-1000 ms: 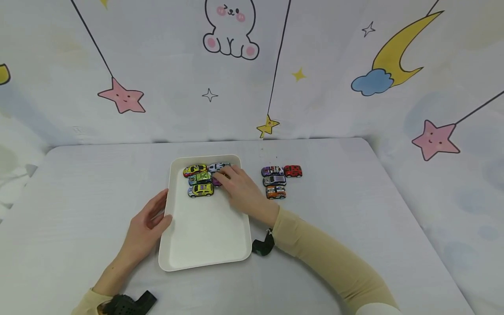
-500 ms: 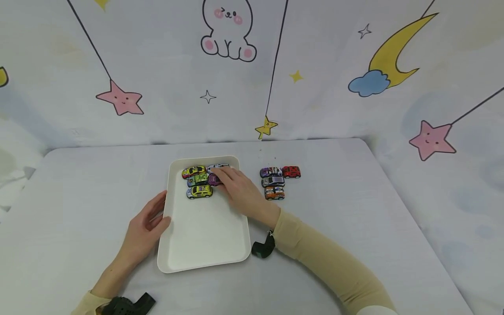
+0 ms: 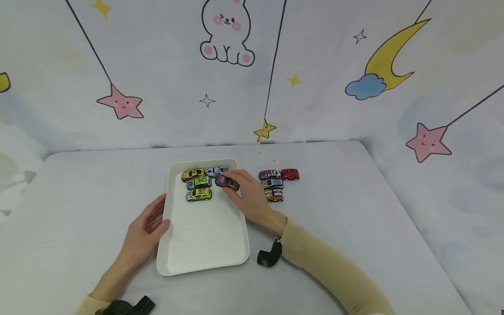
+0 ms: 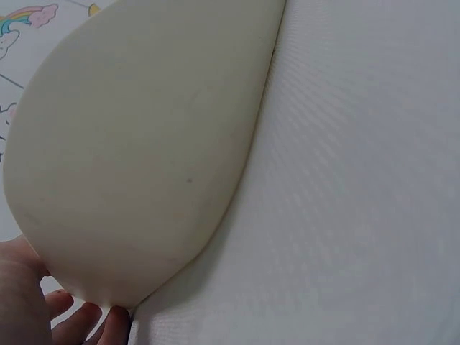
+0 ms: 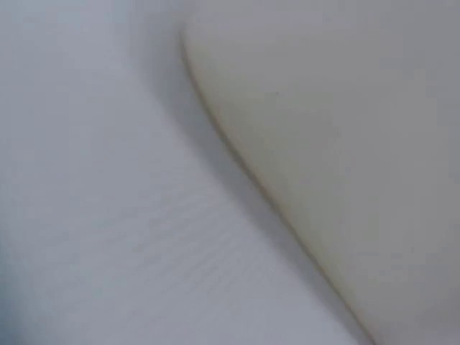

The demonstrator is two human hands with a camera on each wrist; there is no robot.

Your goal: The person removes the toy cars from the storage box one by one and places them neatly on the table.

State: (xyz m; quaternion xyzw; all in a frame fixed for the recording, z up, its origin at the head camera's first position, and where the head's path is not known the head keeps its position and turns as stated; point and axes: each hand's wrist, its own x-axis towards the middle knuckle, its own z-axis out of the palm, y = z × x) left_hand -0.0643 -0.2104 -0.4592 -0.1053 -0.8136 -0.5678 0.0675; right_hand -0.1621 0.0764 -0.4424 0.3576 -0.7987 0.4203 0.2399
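Right hand (image 3: 252,199) over the far right corner of the white tray (image 3: 204,245), fingers (image 3: 235,175) curled round the purple toy car (image 3: 226,182) and pinching it just above the tray floor. Car at the fingertips, on the tray side of the hand, long axis running left to right, roughly in line with the parked cars. Right hand plainly the nearer one. Left hand (image 3: 143,229) at the tray's left rim, thumb on the rim, fingers loosely bent round the edge, holding it steady.

Purple car: small, glossy, dark windows, metallic purple body with a yellowish stripe low on the side.

In the tray beside it, 4 more toy cars: yellow (image 3: 193,174), white (image 3: 216,171), green (image 3: 198,183), yellow-blue (image 3: 198,194). On the bench (image 3: 354,218) right of the tray, 4 others in a cluster, the red one (image 3: 289,174) outermost. Wrist views show only tray wall and bench cloth.
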